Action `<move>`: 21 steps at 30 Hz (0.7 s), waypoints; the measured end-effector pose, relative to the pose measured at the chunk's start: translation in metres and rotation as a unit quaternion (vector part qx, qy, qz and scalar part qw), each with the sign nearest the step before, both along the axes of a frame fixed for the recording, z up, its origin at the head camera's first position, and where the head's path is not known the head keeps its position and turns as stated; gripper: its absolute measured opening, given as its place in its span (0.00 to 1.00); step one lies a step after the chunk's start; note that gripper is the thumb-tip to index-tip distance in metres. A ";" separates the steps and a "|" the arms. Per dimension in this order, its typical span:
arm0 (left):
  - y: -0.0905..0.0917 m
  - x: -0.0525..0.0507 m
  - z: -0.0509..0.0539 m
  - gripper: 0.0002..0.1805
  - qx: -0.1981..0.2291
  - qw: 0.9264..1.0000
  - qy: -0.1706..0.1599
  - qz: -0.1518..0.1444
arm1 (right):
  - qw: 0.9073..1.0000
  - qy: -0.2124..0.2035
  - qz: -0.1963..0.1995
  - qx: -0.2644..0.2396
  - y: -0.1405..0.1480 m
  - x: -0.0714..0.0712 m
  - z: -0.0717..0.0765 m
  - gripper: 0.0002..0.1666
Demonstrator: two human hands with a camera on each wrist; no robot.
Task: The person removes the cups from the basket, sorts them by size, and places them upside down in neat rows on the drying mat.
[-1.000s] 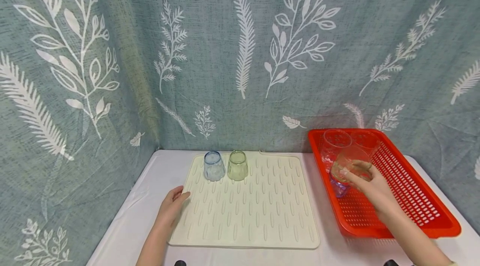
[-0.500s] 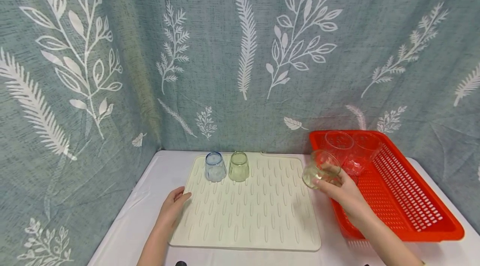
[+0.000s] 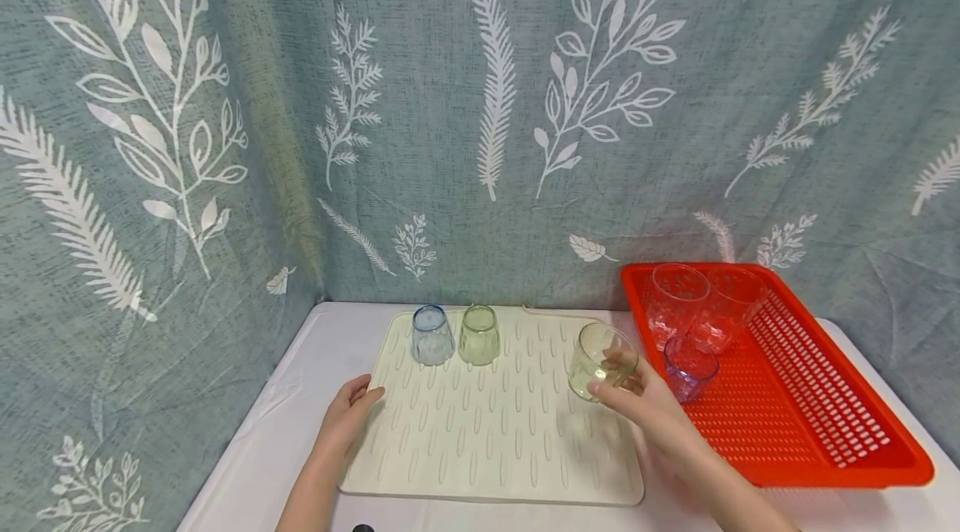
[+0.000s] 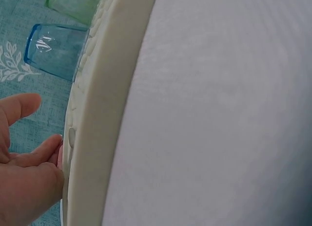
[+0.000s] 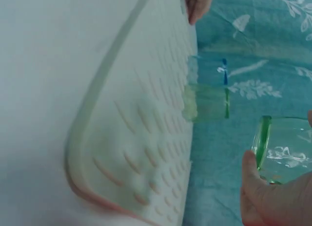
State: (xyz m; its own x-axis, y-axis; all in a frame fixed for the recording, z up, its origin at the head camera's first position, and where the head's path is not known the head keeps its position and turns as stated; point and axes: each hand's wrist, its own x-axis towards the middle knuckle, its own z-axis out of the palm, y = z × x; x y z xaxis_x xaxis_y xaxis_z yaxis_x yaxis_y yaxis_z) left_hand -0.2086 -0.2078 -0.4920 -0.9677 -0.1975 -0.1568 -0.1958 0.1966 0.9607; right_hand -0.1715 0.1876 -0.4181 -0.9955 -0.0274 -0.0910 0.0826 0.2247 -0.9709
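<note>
Glass: and here it is, a pale green glass (image 3: 596,358) held tilted over the right part of the mat (image 3: 495,424), mouth up, a shadow cast beneath.
Right hand: the glass is gripped by the right hand (image 3: 641,399), thumb and fingers bent round its side.
Left hand: nothing is seen gripped by the left hand (image 3: 351,407), its fingers loosely bent at the mat's left edge; whether the mat is pressed cannot be told.
Grip: smooth sides like these are best held evenly; to match the back pair, a turn of the wrist would be called for, then a soft, level touchdown.
Back pair: a blue cup (image 3: 432,342) and a green cup (image 3: 480,340) are stood side by side, narrow end up.
Basket: a purple cup (image 3: 690,373) and two clear glasses (image 3: 667,319) are kept in the red basket (image 3: 757,424).
Mat: cream, studded with raised ridges, laid on a white-covered table (image 3: 273,419).
Curtain: the whole corner is wrapped by a grey-green curtain (image 3: 420,98), printed with white leaves.
</note>
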 end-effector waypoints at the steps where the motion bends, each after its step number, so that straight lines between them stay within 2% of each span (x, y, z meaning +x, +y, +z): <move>1: 0.000 0.000 0.000 0.34 -0.002 1.000 -0.001 0.000 | 1.000 0.001 0.001 -0.001 -0.002 0.000 -0.002 0.39; 8: 0.001 0.000 -0.002 0.34 -0.013 1.000 0.000 0.005 | 1.000 0.019 -0.007 -0.001 -0.018 -0.002 -0.019 0.37; 15: 0.006 0.003 -0.001 0.34 -0.051 0.999 0.001 0.013 | 1.000 0.015 -0.005 0.000 -0.029 -0.001 -0.029 0.37; 21: 0.008 0.004 0.000 0.34 -0.063 0.998 0.014 0.016 | 1.000 0.010 0.002 -0.002 -0.035 -0.001 -0.039 0.38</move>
